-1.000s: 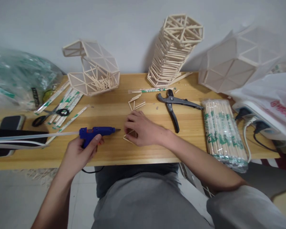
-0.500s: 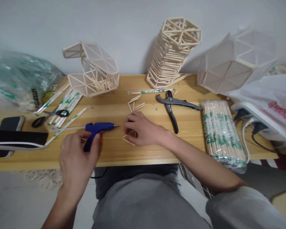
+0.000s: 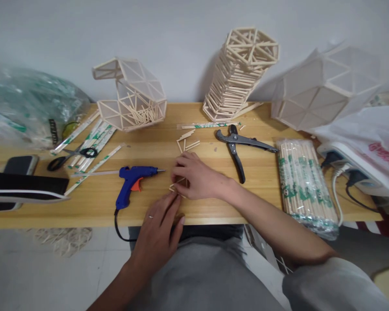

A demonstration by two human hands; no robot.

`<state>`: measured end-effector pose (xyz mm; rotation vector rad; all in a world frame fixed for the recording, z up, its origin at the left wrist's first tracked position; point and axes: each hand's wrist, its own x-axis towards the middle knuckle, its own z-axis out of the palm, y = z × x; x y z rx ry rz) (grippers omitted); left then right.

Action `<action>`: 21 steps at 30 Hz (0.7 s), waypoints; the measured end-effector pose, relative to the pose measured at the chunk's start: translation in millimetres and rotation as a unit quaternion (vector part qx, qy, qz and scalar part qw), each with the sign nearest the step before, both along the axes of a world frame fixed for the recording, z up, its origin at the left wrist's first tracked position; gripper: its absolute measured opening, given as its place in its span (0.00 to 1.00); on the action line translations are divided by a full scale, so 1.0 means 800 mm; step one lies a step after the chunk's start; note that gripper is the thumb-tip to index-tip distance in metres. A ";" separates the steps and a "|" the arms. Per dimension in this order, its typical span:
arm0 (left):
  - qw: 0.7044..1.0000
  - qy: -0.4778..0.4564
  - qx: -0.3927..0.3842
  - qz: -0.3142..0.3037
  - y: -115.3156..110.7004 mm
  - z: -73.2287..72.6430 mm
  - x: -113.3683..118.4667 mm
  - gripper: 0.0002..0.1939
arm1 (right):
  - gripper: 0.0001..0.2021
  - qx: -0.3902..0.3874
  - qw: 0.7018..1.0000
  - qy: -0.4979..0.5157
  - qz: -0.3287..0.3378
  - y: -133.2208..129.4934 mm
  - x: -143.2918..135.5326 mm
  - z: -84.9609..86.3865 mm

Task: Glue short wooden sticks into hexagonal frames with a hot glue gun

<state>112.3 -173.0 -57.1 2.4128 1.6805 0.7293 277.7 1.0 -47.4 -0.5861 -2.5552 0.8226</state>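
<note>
Pale grey wall (image 3: 178, 47) is rising behind the smooth, yellowish wooden desk (image 3: 223, 211). I am arching my right hand (image 3: 197, 175) palm-down, forearm slanting in from the right, its curled fingers and thumb gripping a small frame of short, pale wooden sticks (image 3: 171, 188) near the desk's front edge. My ringed left hand (image 3: 160, 224) is angling up from below, fingers held close together, their tips meeting that frame; whether this grip is pinching a stick, I cannot tell. Just left of my right fingertips, a blue plastic glue gun with an orange trigger (image 3: 131, 175) is lying on its side. Loose short sticks (image 3: 192, 145) are lying beyond my right hand, and black-and-grey metal cutters (image 3: 234, 139) are resting splayed. Behind them, a ridged, hexagonal stick tower (image 3: 233, 82) is leaning right.
</note>
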 end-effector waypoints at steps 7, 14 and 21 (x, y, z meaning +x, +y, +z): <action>1.000 0.005 0.002 0.000 0.000 -0.002 0.001 0.27 | 0.01 -0.002 1.000 0.001 0.002 0.000 0.000 -0.001; 1.000 0.003 -0.001 -0.002 0.000 -0.002 0.001 0.27 | 0.02 0.005 1.000 0.004 0.003 0.001 0.000 -0.002; 1.000 0.005 0.000 -0.002 0.002 -0.001 0.002 0.27 | 0.01 0.004 1.000 -0.001 0.005 0.000 0.000 0.001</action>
